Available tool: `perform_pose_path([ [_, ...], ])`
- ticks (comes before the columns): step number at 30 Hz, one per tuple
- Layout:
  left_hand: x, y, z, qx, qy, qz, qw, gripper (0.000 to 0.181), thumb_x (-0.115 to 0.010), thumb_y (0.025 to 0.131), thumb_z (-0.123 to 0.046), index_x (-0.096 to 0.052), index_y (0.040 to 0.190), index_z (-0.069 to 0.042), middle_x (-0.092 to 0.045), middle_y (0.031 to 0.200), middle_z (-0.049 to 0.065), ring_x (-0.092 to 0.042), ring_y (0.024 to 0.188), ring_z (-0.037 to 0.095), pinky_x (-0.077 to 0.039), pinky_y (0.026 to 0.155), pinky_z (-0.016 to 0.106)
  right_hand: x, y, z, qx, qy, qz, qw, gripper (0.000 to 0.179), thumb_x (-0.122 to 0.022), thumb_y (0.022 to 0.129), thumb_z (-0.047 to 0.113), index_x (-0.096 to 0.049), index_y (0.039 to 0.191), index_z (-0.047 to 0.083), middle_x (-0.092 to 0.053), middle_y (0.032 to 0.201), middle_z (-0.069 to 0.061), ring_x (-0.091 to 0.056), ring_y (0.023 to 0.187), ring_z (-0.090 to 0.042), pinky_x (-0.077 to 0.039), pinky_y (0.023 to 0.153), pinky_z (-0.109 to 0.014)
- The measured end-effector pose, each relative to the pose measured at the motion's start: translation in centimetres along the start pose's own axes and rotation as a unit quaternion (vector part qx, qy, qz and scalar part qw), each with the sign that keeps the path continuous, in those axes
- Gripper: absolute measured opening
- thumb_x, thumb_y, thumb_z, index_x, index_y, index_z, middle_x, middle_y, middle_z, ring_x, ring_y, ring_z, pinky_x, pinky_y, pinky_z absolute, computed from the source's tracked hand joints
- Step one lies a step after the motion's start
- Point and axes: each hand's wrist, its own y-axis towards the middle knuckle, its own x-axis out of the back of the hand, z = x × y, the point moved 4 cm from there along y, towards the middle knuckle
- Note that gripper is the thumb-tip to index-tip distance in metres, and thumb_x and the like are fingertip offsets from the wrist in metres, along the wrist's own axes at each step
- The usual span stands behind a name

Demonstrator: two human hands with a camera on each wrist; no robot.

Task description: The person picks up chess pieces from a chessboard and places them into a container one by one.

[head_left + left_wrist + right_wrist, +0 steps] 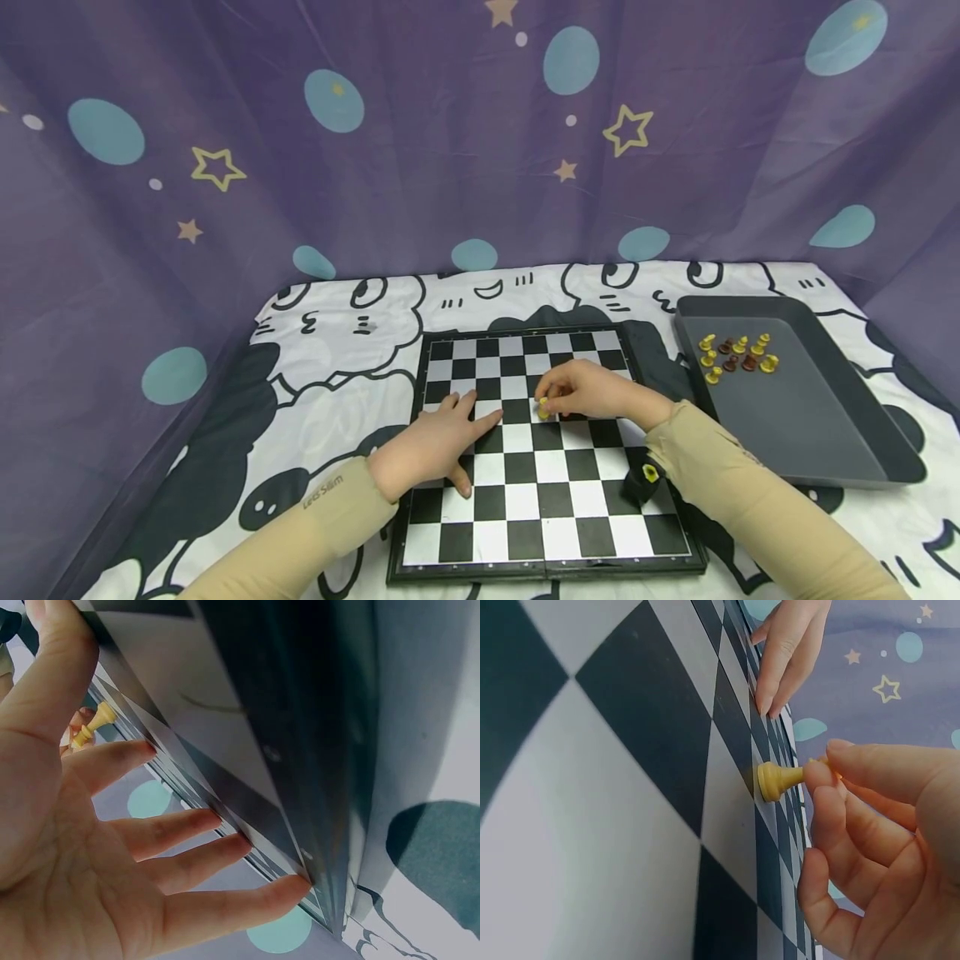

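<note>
A yellow chess piece (778,781) is pinched by its top between the thumb and fingers of my right hand (592,390). Its base is right at the surface of the black-and-white chessboard (523,492), near the board's middle. The piece's top is mostly hidden by the fingers in the right wrist view. My left hand (438,442) lies over the left side of the board with its fingers spread, fingertips at the squares. Nothing is in its palm, as the left wrist view shows. The same yellow piece (95,724) appears small behind the left hand there.
Right of the board stands a grey tray (817,433) with several yellow pieces (708,358) and brown pieces (749,362) near its far left. A patterned cloth (330,417) covers the table. Behind hangs a purple curtain (450,167).
</note>
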Motion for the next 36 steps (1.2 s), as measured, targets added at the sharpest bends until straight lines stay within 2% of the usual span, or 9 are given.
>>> perform_pose_path([
  [17, 0.0, 0.0, 0.0, 0.000, 0.007, 0.000, 1.0000, 0.105, -0.084, 0.055, -0.043, -0.038, 0.147, -0.022, -0.029, 0.150, 0.022, -0.033, 0.133, 0.044, -0.041, 0.093, 0.064, -0.1, 0.1, 0.4, 0.029, -0.020, -0.016, 0.9993, 0.008, -0.064, 0.088, 0.006, -0.069, 0.093, 0.003, -0.068, 0.072, -0.006, -0.054, 0.061, -0.005, -0.046, 0.057, -0.022],
  [26, 0.0, 0.0, 0.0, 0.003, 0.001, 0.004, 1.0000, 0.105, -0.081, 0.055, -0.043, -0.037, 0.147, -0.022, -0.028, 0.151, 0.023, -0.029, 0.136, 0.045, -0.040, 0.095, 0.063, 0.6, -0.4, 0.7, 0.007, -0.029, -0.035, 0.9989, 0.011, -0.065, 0.088, 0.013, -0.070, 0.097, 0.007, -0.066, 0.075, -0.002, -0.054, 0.066, -0.009, -0.047, 0.064, -0.026],
  [31, 0.0, 0.0, 0.0, 0.004, 0.003, 0.007, 1.0000, 0.105, -0.081, 0.056, -0.043, -0.036, 0.148, -0.022, -0.027, 0.151, 0.022, -0.029, 0.136, 0.044, -0.040, 0.095, 0.063, 1.0, -0.8, 0.8, 0.001, -0.030, -0.049, 0.9983, 0.013, -0.065, 0.089, 0.012, -0.070, 0.100, 0.007, -0.065, 0.079, 0.002, -0.057, 0.070, -0.010, -0.048, 0.069, -0.028],
  [36, 0.0, 0.0, 0.0, 0.002, 0.003, 0.005, 1.0000, 0.105, -0.083, 0.056, -0.042, -0.036, 0.147, -0.022, -0.028, 0.151, 0.023, -0.030, 0.135, 0.045, -0.040, 0.095, 0.063, 1.5, -1.5, 0.7, 0.005, -0.029, -0.057, 0.9979, 0.013, -0.064, 0.088, 0.009, -0.070, 0.100, 0.006, -0.067, 0.085, 0.000, -0.059, 0.075, -0.010, -0.050, 0.070, -0.027],
])
